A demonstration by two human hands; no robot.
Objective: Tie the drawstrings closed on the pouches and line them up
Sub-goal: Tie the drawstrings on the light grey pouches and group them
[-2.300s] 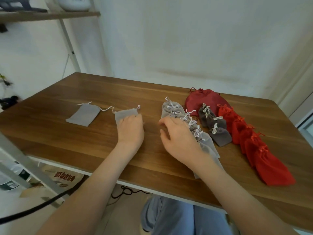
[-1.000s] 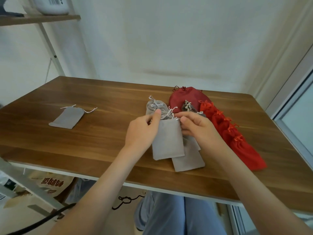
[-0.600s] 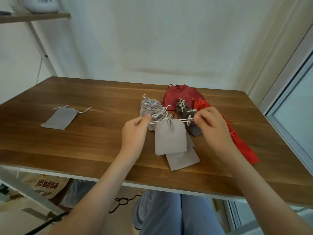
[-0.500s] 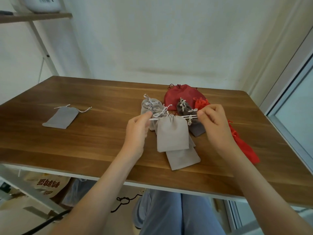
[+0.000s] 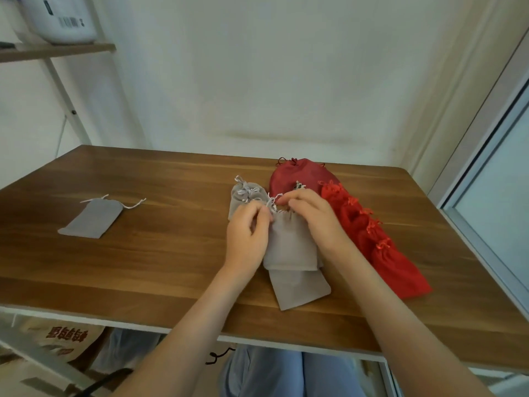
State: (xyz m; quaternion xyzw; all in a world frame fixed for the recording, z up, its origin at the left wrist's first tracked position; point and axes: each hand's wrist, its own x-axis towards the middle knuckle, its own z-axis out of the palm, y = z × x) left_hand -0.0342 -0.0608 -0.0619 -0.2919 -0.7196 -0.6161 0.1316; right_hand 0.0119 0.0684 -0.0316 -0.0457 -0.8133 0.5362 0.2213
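Head view: a person sits at a wooden tabletop [image 5: 160, 253], with both bare forearms reaching in from its near edge.
Left hand [image 5: 247, 233]: fingers [image 5: 257, 210] curled, pinching the white drawstrings [image 5: 272, 201] at the left side of the pouch mouth.
Right hand [image 5: 313, 217]: fingers [image 5: 296, 197] curled, pinching the same drawstrings at the right side of the mouth.
Held grey pouch [image 5: 290, 245]: between the two hands, right of the tabletop's centre; the mouth is gathered into pleats and points away from the person. Whether a knot is formed cannot be told.
Grey row: a tied grey pouch [image 5: 243, 194] lies just beyond the left hand, and another grey pouch [image 5: 300, 290] shows below the held one, partly covered by it.
Dark red pouch [image 5: 297, 174]: the largest, at the far end of the group, behind the right hand.
Red pouches [image 5: 383, 253]: an overlapping, tied row running diagonally toward the near right, just beside the right forearm.
Lone grey pouch [image 5: 91, 217]: flat on the left of the tabletop, well apart from the group, mouth open and strings spread to both sides.
Shelf [image 5: 57, 50]: upper left, bearing a white container [image 5: 60, 21].
Below the tabletop: blue trousers [image 5: 286, 373] and a printed bag [image 5: 63, 339].
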